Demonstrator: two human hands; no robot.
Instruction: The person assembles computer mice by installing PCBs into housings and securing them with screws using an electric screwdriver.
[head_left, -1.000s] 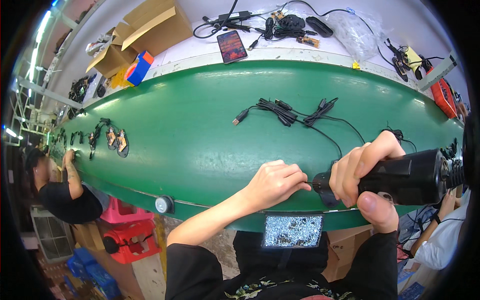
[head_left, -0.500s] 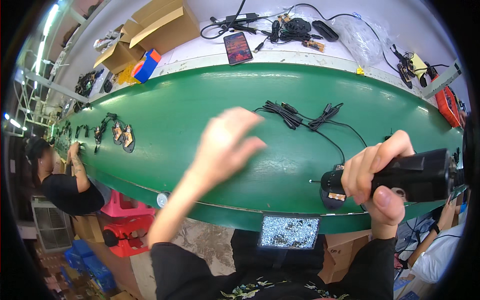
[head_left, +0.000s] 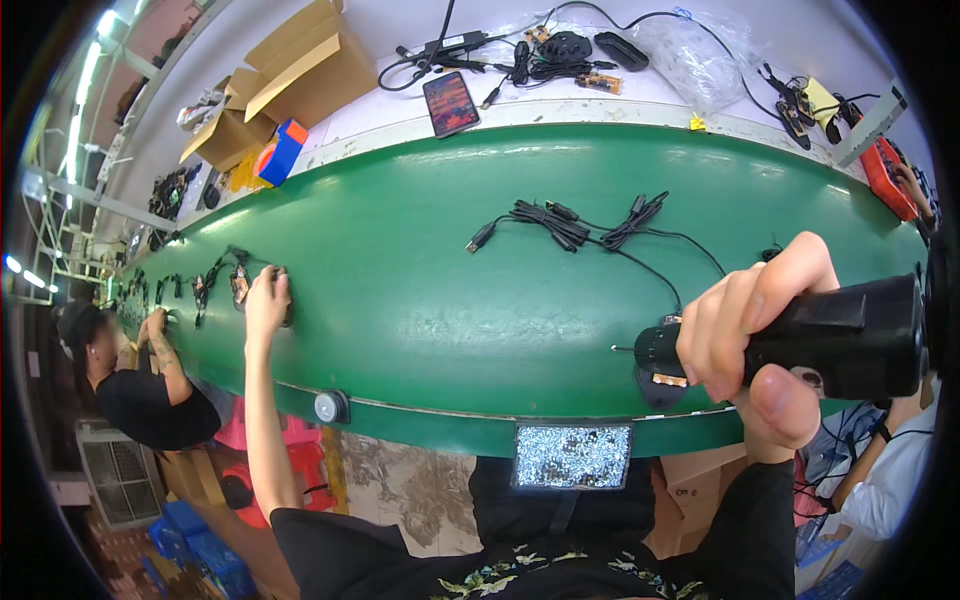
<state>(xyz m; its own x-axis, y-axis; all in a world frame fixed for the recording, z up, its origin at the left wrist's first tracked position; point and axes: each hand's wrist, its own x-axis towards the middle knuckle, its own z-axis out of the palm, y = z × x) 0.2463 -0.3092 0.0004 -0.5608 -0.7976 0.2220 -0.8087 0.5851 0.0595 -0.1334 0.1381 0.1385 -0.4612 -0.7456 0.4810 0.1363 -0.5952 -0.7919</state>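
My right hand (head_left: 755, 335) grips a thick black electric screwdriver (head_left: 840, 335) held sideways near the front edge of the green conveyor belt (head_left: 420, 290). Its tip points left at a small black part (head_left: 660, 365) lying on the belt. My left hand (head_left: 266, 295) is stretched far out to the left, fingers down on a dark item (head_left: 285, 300) on the belt; what it touches is mostly hidden. A bundle of black cables with plugs (head_left: 585, 225) lies in the belt's middle.
Several more small parts (head_left: 215, 280) lie on the belt's far left, where another person (head_left: 120, 370) works. Behind the belt a white shelf holds a phone (head_left: 450, 102), cardboard boxes (head_left: 300, 65), cables and a plastic bag (head_left: 700, 60). A round button (head_left: 328, 406) sits on the belt's front.
My left hand rose from beside the right hand, swung left across the belt, and now rests on an item at the far left. The right hand has kept its grip on the screwdriver.
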